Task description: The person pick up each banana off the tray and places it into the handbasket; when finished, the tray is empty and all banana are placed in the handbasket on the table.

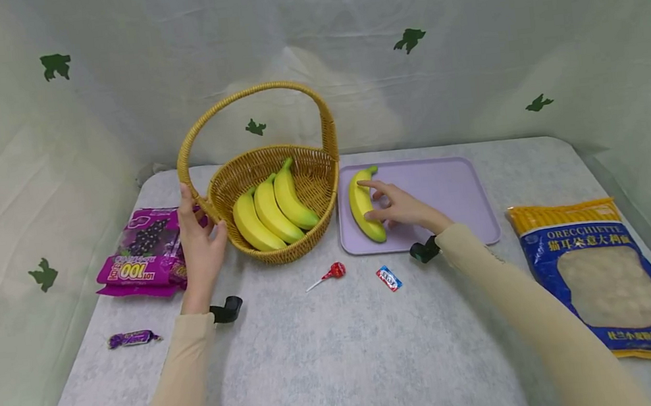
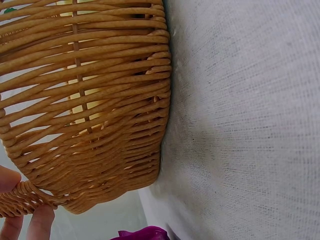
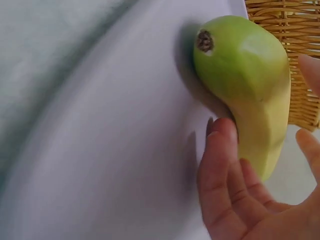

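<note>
A wicker basket with a tall handle stands at the back of the table and holds three yellow bananas. My left hand holds the basket at the left foot of its handle, thumb on the rim. In the left wrist view my fingertips pinch the woven strand beside the basket wall. A fourth banana lies on the lilac tray right of the basket. My right hand rests on it with straight fingers. Up close, its green end lies on the tray against my loose fingers.
A purple grape-candy bag lies left of the basket, with a small purple sweet nearer me. A red lollipop and a small wrapped candy lie in front. A blue and yellow pasta bag lies at the right edge.
</note>
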{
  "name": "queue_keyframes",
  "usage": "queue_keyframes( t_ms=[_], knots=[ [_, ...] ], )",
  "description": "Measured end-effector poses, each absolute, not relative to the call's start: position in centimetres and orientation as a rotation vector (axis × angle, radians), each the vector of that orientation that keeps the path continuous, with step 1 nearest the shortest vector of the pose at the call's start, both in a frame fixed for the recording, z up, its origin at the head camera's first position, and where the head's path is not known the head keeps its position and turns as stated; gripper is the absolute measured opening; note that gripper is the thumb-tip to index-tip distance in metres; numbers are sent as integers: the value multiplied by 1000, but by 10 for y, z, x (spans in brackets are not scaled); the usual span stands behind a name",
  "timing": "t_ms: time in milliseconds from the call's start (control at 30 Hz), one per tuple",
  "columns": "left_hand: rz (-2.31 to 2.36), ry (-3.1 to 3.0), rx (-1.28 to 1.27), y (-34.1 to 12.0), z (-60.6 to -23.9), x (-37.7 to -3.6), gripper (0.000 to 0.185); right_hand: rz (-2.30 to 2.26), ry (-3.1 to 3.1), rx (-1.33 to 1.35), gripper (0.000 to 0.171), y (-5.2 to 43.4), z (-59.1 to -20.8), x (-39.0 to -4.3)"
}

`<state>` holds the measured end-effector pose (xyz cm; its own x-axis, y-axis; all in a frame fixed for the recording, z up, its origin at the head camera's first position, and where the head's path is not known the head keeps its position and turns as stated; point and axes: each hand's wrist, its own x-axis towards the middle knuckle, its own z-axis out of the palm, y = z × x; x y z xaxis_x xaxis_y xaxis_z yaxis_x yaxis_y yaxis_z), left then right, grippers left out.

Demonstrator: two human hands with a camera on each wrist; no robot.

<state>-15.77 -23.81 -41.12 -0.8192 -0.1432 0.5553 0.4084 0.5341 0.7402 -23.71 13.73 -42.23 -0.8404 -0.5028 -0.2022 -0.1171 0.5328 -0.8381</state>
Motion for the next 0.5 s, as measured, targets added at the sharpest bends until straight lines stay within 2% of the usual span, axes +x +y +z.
queue_keyframes(
  t_ms=[233,500],
  knots=[
    [-1258,-2197,-218,-239,-413,-158,101,-1094,2489,-571,74,125,-422,-247],
    [-1261,-2194,-230,-239,-413,-159,101,-1054,2532,-572,67,117,-422,-252]
  ],
)
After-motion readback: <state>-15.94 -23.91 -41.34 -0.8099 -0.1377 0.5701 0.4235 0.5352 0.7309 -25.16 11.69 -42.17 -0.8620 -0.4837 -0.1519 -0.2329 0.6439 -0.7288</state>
